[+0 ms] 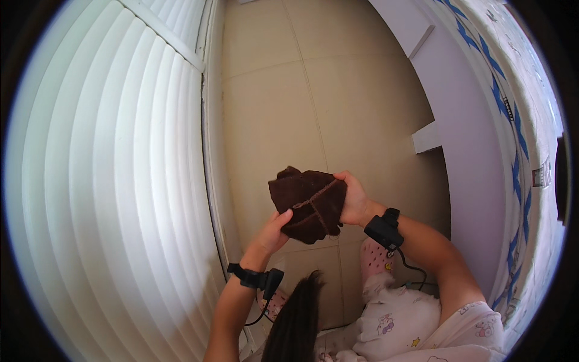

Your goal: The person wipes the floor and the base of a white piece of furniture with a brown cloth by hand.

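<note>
A dark brown piece of cloth (304, 192), folded or bunched, is held up in front of me above the floor. Lighter brown seams cross its face, and a few loose threads hang at its lower edge. My left hand (272, 231) grips the lower left side, thumb on top. On the right edge, my right hand (355, 199) holds it with the thumb near the upper corner. Most fingers of both hands are hidden behind the fabric. What kind of article the cloth is, I cannot tell.
White slatted shutters (108, 181) line the left side. Beige floor tiles (267, 113) lie below. At right stands a bed with a pale frame (470, 172) and a patterned cover (538, 113). Cabled black wrist devices (384, 231) are on both arms. Pink clogs (374, 260) show below.
</note>
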The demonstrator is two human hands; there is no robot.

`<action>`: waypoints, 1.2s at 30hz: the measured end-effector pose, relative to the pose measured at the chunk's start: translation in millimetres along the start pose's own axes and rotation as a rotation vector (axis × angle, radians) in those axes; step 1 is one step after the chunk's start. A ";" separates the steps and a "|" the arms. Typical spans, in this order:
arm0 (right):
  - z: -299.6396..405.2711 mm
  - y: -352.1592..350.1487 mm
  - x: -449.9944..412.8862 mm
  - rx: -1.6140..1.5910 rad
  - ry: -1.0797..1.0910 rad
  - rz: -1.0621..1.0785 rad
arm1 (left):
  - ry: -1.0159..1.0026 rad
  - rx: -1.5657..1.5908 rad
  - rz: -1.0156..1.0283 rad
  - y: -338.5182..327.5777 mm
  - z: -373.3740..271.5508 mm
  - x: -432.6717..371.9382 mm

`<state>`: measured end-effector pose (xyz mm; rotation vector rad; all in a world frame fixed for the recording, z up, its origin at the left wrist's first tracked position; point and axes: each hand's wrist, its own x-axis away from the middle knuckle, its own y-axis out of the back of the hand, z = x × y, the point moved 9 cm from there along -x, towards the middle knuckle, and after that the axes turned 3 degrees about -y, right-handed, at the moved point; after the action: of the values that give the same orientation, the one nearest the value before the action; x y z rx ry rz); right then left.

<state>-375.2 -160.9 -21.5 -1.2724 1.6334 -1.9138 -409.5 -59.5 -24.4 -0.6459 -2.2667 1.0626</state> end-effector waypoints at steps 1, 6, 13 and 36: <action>-4.6 1.3 -2.4 -0.006 -0.009 0.004 | -0.012 -0.012 -0.165 8.3 0.6 6.0; -3.1 36.4 -2.5 0.738 -0.076 -0.254 | -0.244 -0.070 -0.840 33.9 5.4 88.7; 20.2 46.2 -2.0 0.894 -0.064 -0.210 | -0.156 -0.612 -1.170 70.0 16.6 161.3; 120.7 49.3 42.0 0.893 0.314 -0.324 | -0.364 -1.497 -0.732 24.0 36.1 -84.7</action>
<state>-318.8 -281.1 -55.0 -0.8952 0.4909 -2.6700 -366.4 -117.7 -86.0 -0.0103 -2.9197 -1.0818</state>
